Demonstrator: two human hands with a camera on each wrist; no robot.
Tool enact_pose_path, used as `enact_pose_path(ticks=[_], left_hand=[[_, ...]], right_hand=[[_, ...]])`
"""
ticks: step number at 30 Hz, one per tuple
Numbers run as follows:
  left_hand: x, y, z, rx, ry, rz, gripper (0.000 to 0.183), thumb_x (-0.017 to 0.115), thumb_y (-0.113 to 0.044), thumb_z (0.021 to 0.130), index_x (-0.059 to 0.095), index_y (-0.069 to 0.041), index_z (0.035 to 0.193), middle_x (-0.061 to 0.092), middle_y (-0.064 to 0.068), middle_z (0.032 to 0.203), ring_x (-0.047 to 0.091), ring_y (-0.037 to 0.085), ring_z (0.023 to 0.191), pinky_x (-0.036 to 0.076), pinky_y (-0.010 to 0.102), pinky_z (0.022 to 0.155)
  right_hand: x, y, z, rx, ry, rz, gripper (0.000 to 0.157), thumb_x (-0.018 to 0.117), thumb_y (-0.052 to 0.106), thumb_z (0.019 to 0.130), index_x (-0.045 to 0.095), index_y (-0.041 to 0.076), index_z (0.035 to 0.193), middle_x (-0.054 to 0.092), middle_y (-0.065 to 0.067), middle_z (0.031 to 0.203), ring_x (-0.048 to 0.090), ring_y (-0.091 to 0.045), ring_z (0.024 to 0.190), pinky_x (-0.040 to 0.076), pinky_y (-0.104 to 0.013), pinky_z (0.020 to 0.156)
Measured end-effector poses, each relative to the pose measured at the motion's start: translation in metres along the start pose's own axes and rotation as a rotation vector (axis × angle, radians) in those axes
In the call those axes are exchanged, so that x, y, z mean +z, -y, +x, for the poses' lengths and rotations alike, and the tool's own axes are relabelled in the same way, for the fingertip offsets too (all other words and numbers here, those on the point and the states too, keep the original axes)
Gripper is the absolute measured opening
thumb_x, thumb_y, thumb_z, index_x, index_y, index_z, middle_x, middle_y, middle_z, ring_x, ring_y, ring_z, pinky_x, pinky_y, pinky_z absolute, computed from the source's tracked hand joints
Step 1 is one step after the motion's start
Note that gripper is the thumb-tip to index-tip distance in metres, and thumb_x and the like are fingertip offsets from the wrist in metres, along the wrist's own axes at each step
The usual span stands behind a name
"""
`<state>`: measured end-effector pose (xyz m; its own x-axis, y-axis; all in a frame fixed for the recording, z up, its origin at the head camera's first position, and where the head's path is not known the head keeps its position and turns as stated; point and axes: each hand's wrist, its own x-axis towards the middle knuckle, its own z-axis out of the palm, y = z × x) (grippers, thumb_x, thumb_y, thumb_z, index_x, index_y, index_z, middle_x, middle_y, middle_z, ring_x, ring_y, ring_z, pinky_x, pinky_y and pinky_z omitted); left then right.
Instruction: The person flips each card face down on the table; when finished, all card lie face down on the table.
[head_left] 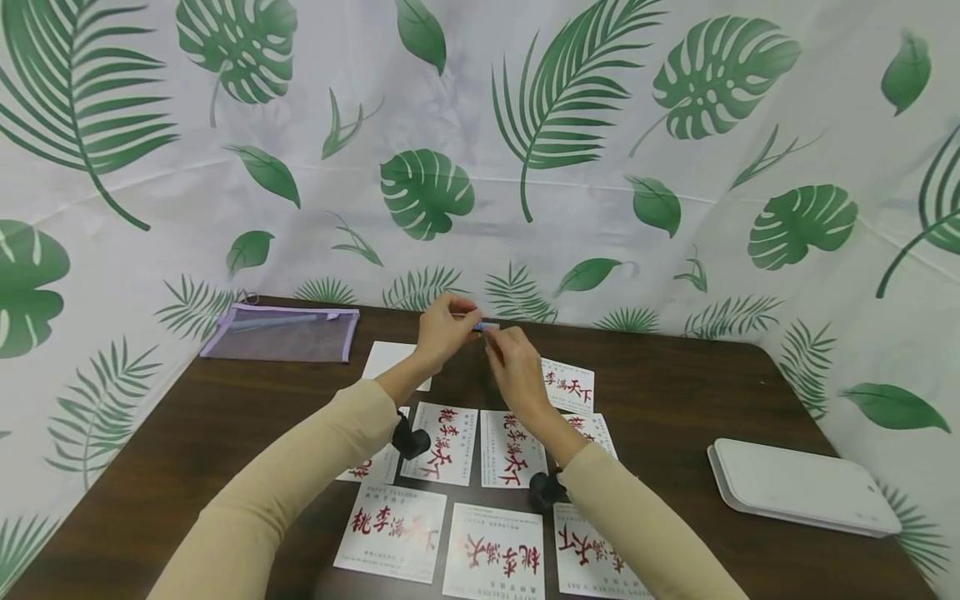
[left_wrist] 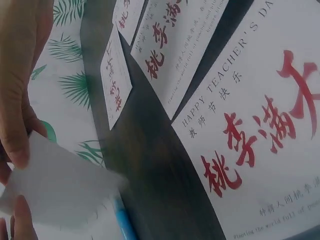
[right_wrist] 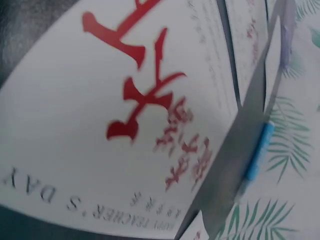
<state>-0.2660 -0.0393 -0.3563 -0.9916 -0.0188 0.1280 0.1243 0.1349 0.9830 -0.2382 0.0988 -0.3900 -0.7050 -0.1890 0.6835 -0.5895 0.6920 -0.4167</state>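
Observation:
Close together near the back edge of the table, my left hand point(head_left: 441, 333) and right hand point(head_left: 517, 375) pinch a small blank-faced white card point(left_wrist: 60, 185) between them. The left wrist view has fingers at both the upper and lower sides of this card, whose edge is blurred. Beyond the hands lies a blue pen point(right_wrist: 259, 150), mostly hidden by fingers in the head view. Below the right wrist is a greeting card with red characters point(right_wrist: 140, 100), large in the right wrist view, where no fingers show.
Several white cards with red characters point(head_left: 493, 550) lie in rows toward the front. A plain white card point(head_left: 382, 358) sits left of the hands. A purple mesh zip pouch point(head_left: 281, 337) is at back left, a white flat device point(head_left: 802, 483) at right. Leaf-patterned cloth point(head_left: 480, 133) hangs behind.

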Motion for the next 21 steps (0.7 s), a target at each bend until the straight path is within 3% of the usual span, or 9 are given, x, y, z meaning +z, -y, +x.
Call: enact_pose_path(ticks=[4, 8, 13, 17, 21], left_hand=[[-0.007, 0.005, -0.001, -0.007, -0.045, 0.056, 0.037, 0.065, -0.012, 0.088, 0.054, 0.003, 0.12, 0.06, 0.02, 0.116, 0.062, 0.031, 0.106, 0.055, 0.032, 0.08], [-0.019, 0.021, -0.005, -0.099, -0.094, 0.123, 0.044, 0.066, -0.009, 0.086, 0.052, 0.001, 0.127, 0.058, 0.019, 0.122, 0.059, 0.031, 0.111, 0.051, 0.036, 0.089], [-0.025, 0.037, -0.008, -0.184, -0.045, 0.12, 0.045, 0.067, -0.003, 0.084, 0.054, 0.0, 0.127, 0.06, 0.019, 0.121, 0.06, 0.031, 0.11, 0.051, 0.032, 0.088], [-0.025, 0.042, -0.01, -0.168, -0.032, 0.125, 0.042, 0.067, 0.002, 0.081, 0.059, 0.002, 0.122, 0.063, 0.021, 0.113, 0.063, 0.031, 0.103, 0.055, 0.028, 0.079], [-0.025, 0.047, -0.013, -0.14, -0.031, 0.219, 0.04, 0.068, 0.002, 0.08, 0.062, 0.002, 0.119, 0.066, 0.019, 0.107, 0.065, 0.029, 0.098, 0.055, 0.025, 0.073]], right_hand=[[-0.004, -0.008, 0.004, 0.12, -0.078, 0.079, 0.018, 0.065, -0.006, 0.081, 0.068, -0.002, 0.099, 0.061, -0.012, 0.082, 0.059, -0.022, 0.073, 0.05, -0.031, 0.064], [-0.007, -0.015, 0.005, 0.339, -0.1, 0.225, 0.02, 0.064, -0.006, 0.081, 0.068, -0.002, 0.101, 0.062, -0.013, 0.08, 0.059, -0.018, 0.07, 0.052, -0.023, 0.06], [-0.006, -0.02, 0.003, 0.554, -0.081, 0.389, 0.026, 0.063, -0.006, 0.082, 0.066, -0.001, 0.108, 0.06, -0.011, 0.078, 0.052, -0.007, 0.062, 0.048, -0.014, 0.052], [-0.003, -0.024, 0.0, 0.627, -0.053, 0.421, 0.028, 0.063, -0.006, 0.081, 0.065, -0.002, 0.109, 0.059, -0.009, 0.076, 0.049, -0.003, 0.059, 0.048, -0.015, 0.052], [0.0, -0.03, -0.004, 0.675, 0.011, 0.391, 0.029, 0.065, -0.006, 0.079, 0.065, -0.003, 0.109, 0.061, -0.009, 0.072, 0.052, -0.004, 0.055, 0.051, -0.018, 0.053]])
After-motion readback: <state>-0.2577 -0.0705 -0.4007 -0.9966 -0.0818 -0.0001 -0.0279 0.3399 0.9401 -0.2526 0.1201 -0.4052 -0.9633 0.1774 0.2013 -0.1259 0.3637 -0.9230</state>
